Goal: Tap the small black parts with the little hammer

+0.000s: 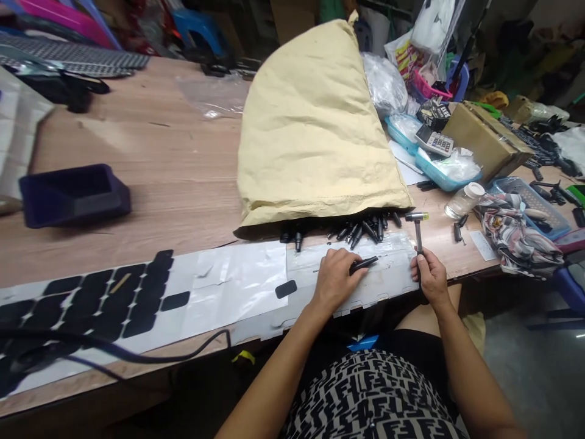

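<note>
My left hand [336, 279] rests on a grey sheet [388, 268] at the table's front edge, its fingers closed on a small black pen-like part [364, 264] lying flat. My right hand [429, 277] grips the handle of a small hammer [417, 228], whose head with a yellow tip points up over the sheet. Just beyond, several similar black parts [361, 228] spill from under the open mouth of a big tan paper sack [315, 128].
A dark blue tray [73, 195] sits at the left. A long white sheet with black oval stickers [114, 299] and a black cable [150, 353] run along the front edge. Baskets, a calculator [434, 143], a cardboard box [484, 137], a jar [464, 200] and cloth crowd the right.
</note>
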`<state>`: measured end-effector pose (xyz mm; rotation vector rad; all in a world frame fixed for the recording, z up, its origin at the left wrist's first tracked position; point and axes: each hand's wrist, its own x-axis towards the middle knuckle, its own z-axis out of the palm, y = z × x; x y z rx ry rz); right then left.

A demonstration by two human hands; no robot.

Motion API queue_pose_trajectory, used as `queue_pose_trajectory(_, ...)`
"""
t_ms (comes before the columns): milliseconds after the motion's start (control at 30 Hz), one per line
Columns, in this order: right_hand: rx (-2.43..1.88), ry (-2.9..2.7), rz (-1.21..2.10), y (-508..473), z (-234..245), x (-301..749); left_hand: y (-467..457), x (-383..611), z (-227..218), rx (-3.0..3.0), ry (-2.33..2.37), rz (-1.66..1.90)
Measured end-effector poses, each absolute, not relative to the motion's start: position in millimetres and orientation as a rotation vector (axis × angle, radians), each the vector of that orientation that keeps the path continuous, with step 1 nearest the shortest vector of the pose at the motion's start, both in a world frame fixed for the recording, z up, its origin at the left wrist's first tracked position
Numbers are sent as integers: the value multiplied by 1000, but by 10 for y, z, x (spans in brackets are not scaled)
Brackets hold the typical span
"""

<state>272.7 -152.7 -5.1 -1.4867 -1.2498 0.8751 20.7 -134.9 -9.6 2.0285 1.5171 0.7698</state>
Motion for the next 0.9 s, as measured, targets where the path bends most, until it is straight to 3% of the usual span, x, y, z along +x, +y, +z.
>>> queue_pose_trajectory(167,-1440,-1207,814,-1705,19,2659,-1246,278,-193,1981,1487,797)
queue_pose_trajectory(400,-1514,-1465,977,-2245,39,2487,-1250,236,-177,1926,1458,823)
queue_pose_trajectory(900,-1543,-1826,690,-2304,93,2290,-1234,253,-147,1913,1472,786)
